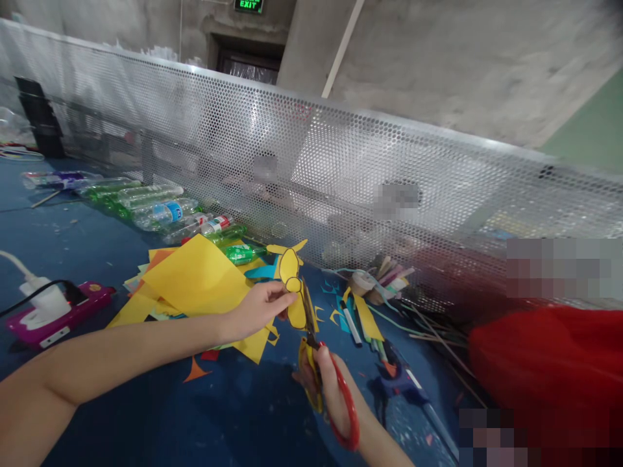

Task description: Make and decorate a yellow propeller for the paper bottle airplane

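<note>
My left hand (257,310) pinches a yellow paper cutout (289,264) between thumb and fingers. The cutout has rounded petal-like lobes round a small circle, with dark drawn outlines. In my right hand (333,383) is a pair of scissors (349,415) with one red and one yellow handle. Its blades point away from me and lie alongside the cutout's lower right lobe; whether they touch the paper I cannot tell. Sheets of yellow paper (195,275) lie in a loose pile beyond my left forearm. Small yellow paper scraps (335,316) are scattered near the blades.
Several plastic bottles (165,212) lie along a perforated metal screen (341,155). A purple power strip (63,318) with plugs sits on the left of the blue table (195,421). To the right are a blue glue gun (403,383), a tape roll (363,283) and a person's red sleeve (540,363).
</note>
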Demonstrator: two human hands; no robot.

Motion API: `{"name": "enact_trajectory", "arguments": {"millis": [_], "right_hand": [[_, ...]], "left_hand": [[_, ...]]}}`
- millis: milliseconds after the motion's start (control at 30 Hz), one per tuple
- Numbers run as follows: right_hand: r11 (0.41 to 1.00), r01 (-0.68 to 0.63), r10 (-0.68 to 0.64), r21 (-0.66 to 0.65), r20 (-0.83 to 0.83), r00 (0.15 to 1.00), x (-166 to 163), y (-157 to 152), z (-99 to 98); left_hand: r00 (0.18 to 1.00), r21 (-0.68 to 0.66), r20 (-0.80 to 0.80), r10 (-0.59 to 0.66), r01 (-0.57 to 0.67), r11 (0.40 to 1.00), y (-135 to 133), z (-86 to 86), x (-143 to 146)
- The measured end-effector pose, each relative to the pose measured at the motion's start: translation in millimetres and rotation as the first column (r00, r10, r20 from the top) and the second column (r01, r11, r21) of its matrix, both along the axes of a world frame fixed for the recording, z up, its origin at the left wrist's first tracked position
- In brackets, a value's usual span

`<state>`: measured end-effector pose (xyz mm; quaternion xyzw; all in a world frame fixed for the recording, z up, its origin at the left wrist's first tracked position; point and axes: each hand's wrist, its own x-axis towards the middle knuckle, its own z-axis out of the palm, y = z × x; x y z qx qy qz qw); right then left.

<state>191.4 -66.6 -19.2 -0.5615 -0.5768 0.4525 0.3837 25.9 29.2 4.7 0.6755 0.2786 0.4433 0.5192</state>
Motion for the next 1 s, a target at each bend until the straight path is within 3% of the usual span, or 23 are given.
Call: {"name": "enact_trajectory", "arguments": {"millis": [733,1000], "right_hand": [[0.996,0.086,-0.086,-0.003,-0.007,0.996,-4.3,-4.8,4.0],[1.0,0.019,-0.019,-0.019,0.019,1.0,-0.8,-2.3,0.1]], "left_hand": [[0.999,-0.019,0.032,-0.025,0.026,0.999,-1.0,0.4,-1.3],[0.999,-0.032,0.021,-0.031,0.032,0.999,-1.8,0.7,-0.5]]}}
